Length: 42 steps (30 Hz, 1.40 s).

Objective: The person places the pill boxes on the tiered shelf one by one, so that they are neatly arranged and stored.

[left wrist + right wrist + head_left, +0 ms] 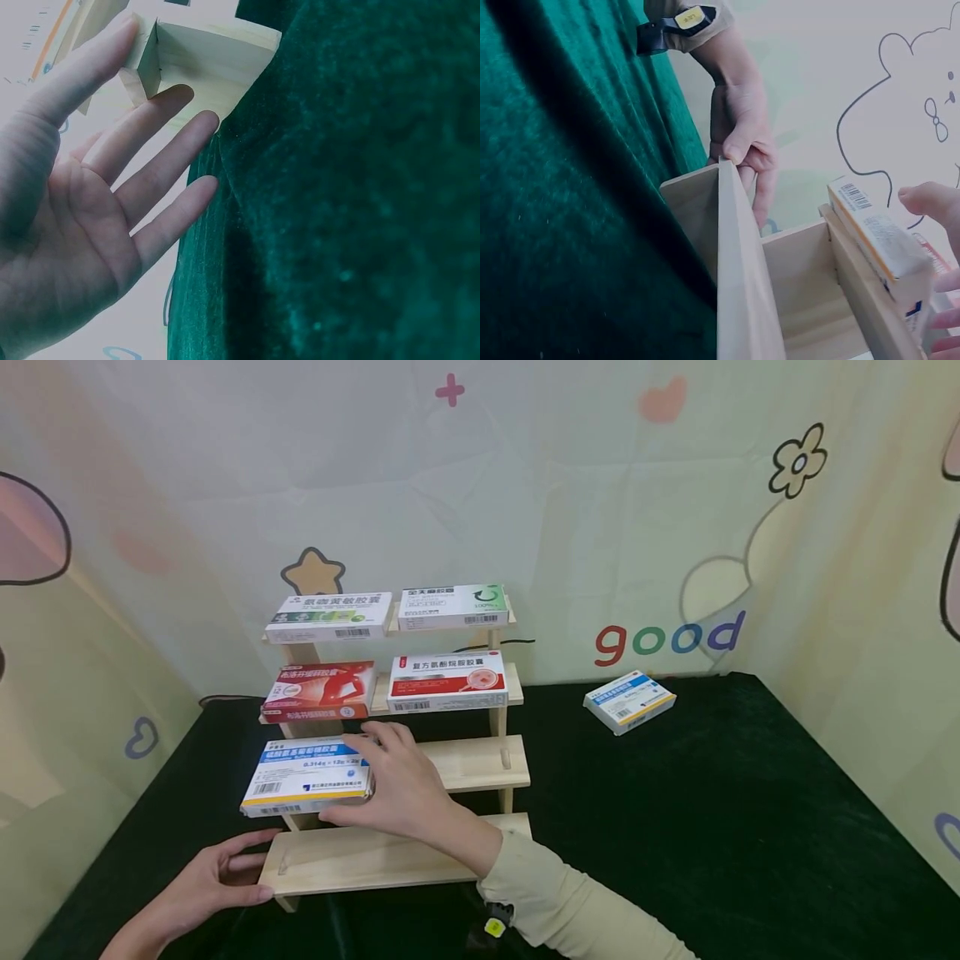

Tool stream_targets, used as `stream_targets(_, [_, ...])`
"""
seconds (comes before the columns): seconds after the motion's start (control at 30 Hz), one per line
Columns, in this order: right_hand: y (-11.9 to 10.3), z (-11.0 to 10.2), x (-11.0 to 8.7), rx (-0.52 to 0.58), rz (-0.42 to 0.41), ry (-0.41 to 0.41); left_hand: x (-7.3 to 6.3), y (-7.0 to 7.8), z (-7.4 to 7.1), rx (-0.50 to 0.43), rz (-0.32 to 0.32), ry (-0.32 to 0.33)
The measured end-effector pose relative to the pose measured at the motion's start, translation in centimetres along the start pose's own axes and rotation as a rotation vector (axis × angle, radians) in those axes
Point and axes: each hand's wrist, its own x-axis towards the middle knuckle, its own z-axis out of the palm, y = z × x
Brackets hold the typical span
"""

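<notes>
My left hand [217, 881] grips the left end of the lowest board [375, 860] of a stepped wooden stand, thumb at its front corner and fingers behind. In the left wrist view the other fingers [169, 161] spread out below the wood. A white medicine box with blue and yellow bands [307, 777] lies on the left part of the second board from the bottom. Over its right end reaches my right hand [405, 785], thumb toward the front and fingers toward the back. The right wrist view has that thumb [926, 202] apart from the box.
Higher up the stand are a red box [322, 692], a white-and-red box [447, 681], a white box with green pictures [330, 617] and a white-and-green box [453, 608]. Another blue-and-white box [630, 702] lies on the dark green cloth [712, 827]. A printed curtain [562, 527] hangs behind.
</notes>
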Motion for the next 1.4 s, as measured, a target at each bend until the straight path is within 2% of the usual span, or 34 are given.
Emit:
stream_targets(0.4, [0.9, -2.5, -1.1, -0.024, -0.033, -0.035, 0.0, 0.1, 0.1, 0.024, 0.001, 0.020])
stream_targets(0.67, [2.0, -4.3, -2.3, 0.021, -0.046, -0.022, 0.0, 0.0, 0.0, 0.046, -0.011, 0.031])
stream_targets(0.97, [3.3, -6.1, -3.4, 0.009, -0.069, -0.012, 0.0, 0.0, 0.0, 0.048, -0.029, 0.021])
stream_targets(1.4, [6.4, -9.4, -5.4, -0.061, -0.079, -0.013, 0.1, 0.0, -0.1, 0.053, -0.032, 0.024])
